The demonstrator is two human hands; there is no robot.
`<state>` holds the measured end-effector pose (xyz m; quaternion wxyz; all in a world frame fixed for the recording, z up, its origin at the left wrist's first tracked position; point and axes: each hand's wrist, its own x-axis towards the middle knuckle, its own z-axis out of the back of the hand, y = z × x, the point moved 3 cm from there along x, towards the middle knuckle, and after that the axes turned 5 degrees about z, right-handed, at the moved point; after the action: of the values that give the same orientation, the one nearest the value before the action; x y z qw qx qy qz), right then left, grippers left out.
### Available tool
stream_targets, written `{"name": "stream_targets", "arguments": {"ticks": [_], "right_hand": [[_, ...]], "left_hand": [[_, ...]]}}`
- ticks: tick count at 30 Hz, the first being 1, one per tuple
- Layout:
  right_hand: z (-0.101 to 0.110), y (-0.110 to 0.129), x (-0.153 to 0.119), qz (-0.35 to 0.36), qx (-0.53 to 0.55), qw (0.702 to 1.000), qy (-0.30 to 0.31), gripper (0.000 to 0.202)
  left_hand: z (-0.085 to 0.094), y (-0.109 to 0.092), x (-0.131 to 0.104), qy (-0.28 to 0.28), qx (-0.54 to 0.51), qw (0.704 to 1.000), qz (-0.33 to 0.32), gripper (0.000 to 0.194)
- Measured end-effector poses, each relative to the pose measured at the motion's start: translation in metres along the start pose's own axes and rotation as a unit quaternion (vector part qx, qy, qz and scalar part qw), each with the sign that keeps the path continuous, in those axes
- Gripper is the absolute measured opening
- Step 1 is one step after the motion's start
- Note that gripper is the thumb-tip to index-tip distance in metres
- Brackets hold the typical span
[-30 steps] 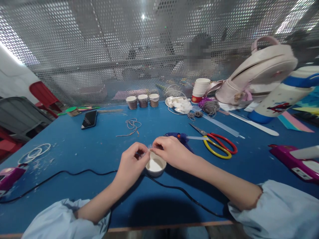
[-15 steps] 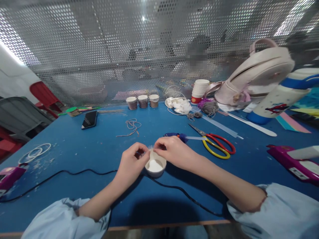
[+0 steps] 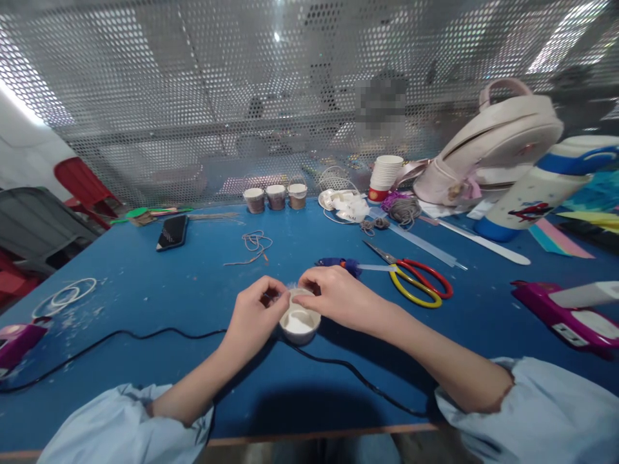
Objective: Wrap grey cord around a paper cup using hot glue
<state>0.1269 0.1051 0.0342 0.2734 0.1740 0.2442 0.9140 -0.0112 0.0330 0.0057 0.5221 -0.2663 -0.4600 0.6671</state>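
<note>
A small paper cup (image 3: 300,335), white inside, stands on the blue table in front of me. My left hand (image 3: 256,316) pinches its far-left rim between thumb and fingers. On the far-right rim is my right hand (image 3: 336,293), closed, its thumb reaching over the inside of the cup. A bit of clear, fuzzy material shows at the rim between the two hands. Just beyond my right hand lies a blue glue gun (image 3: 352,267), partly hidden, with a translucent glue stick (image 3: 378,267). Scissors (image 3: 420,283) with red and yellow handles rest to the right.
Three small cups (image 3: 276,197) line the back beside a stack of paper cups (image 3: 385,177), yarn (image 3: 404,209) and a backpack (image 3: 493,145). A bottle (image 3: 529,193) and purple power strip (image 3: 565,312) stand right. A black cable (image 3: 358,374) crosses the table. At left lies a phone (image 3: 173,232).
My right thumb has shifted slightly left and down into the cup's opening. My left hand keeps its pinch on the rim. The view has moved very slightly.
</note>
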Motion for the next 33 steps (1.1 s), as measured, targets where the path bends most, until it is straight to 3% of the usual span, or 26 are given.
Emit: {"name": "stream_targets", "arguments": {"ticks": [6,14,25,28,33], "right_hand": [[-0.008,-0.001,0.005,-0.006,-0.053,0.998,-0.026,0.01],[0.001,0.0,-0.004,-0.007,-0.002,0.999,0.047,0.015],[0.005,-0.013,-0.008,-0.041,0.019,0.994,-0.104,0.018],[0.002,-0.019,-0.009,-0.058,0.053,0.988,-0.13,0.019],[-0.003,-0.029,-0.009,-0.073,0.09,0.979,-0.169,0.021]], "left_hand": [[-0.001,0.0,0.0,0.004,-0.001,1.0,0.001,0.011],[0.002,-0.001,0.001,0.042,-0.017,0.999,0.007,0.013],[0.012,0.006,0.009,0.155,-0.142,0.967,0.143,0.044],[0.014,0.009,0.011,0.175,-0.125,0.964,0.156,0.042],[0.016,0.01,0.01,0.201,-0.057,0.969,0.129,0.022]]}}
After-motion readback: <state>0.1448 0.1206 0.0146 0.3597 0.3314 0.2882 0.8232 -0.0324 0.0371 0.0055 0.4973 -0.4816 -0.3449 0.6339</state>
